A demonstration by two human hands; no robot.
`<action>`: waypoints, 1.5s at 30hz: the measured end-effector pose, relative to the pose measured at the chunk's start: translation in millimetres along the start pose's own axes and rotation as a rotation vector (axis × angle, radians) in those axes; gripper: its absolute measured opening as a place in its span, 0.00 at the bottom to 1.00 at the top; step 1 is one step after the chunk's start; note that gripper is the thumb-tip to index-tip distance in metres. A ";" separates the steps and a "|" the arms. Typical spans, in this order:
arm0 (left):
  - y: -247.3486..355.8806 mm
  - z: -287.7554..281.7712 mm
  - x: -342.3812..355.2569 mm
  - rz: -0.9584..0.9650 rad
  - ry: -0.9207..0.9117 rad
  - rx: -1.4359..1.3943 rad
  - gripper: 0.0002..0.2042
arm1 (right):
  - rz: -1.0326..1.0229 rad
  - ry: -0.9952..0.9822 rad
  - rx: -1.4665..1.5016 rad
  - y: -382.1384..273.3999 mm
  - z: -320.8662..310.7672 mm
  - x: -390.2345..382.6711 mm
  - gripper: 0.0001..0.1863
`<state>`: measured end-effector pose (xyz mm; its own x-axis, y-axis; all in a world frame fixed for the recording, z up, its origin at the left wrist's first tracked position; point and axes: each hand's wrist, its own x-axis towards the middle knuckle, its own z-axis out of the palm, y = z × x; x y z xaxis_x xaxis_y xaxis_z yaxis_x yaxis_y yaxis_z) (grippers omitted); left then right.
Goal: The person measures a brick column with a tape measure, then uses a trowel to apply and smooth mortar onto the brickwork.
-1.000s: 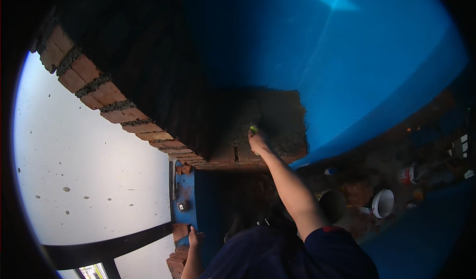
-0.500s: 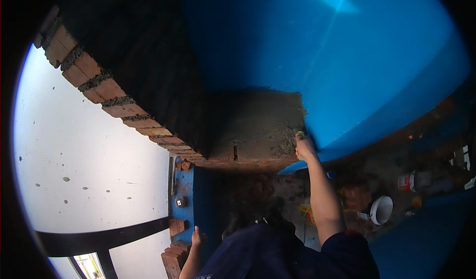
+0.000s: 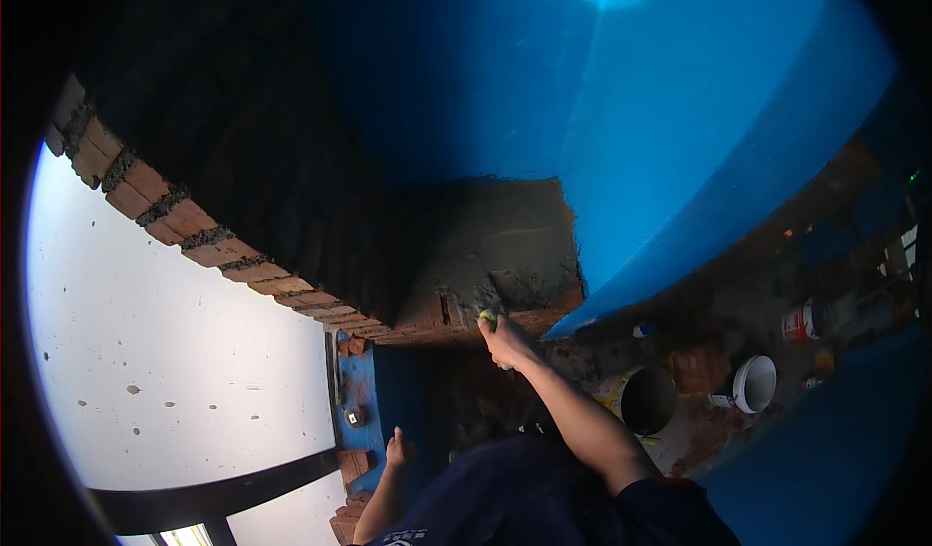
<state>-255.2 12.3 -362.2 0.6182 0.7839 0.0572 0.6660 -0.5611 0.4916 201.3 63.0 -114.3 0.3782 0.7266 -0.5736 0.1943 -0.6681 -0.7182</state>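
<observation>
My right hand (image 3: 510, 345) is closed round the yellow-green handle of a trowel (image 3: 488, 319) at the lower part of a patch of wet grey mortar (image 3: 519, 240). The trowel's blade is hard to make out against the mortar. Rough ridges and a dark slot mark the patch near the hand, and bare brick (image 3: 427, 332) shows along its bottom edge. Low on the left, my left hand (image 3: 398, 451) hangs beside the blue ledge with its thumb raised apart from the fingers. Nothing shows in it, and shadow partly covers its fingers.
Blue painted wall (image 3: 670, 138) surrounds the mortar above and right. A stepped brick edge (image 3: 218, 250) runs along the left by a white panel (image 3: 175, 352). Loose bricks (image 3: 354, 464) lie on the ledge. On the floor are a dark-mouthed bucket (image 3: 648, 400) and a white bucket (image 3: 755, 385).
My right hand has swept left and down across the mortar with the trowel, away from the blue wall's edge. The view has shifted slightly, and the dark-mouthed bucket now shows.
</observation>
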 end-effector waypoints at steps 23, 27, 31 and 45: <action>14.9 -28.6 -50.5 -0.613 -0.172 -0.396 0.27 | -0.048 -0.081 0.295 -37.2 -6.1 56.2 0.23; 20.2 -27.8 -40.2 -0.130 -0.095 0.104 0.32 | -0.227 -0.130 -0.062 -37.5 25.6 33.1 0.31; 14.8 -20.1 -15.6 0.052 0.116 0.106 0.35 | -0.353 0.125 -0.318 -23.8 8.0 16.3 0.32; 25.0 -13.9 -32.1 -0.635 -0.166 -0.361 0.21 | 0.028 -0.001 0.367 74.7 -116.1 -136.0 0.19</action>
<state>-264.2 -23.3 -339.7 0.2338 0.8617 -0.4503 0.7552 0.1307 0.6423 269.4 -104.3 -44.2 0.3780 0.7090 -0.5953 -0.1541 -0.5859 -0.7956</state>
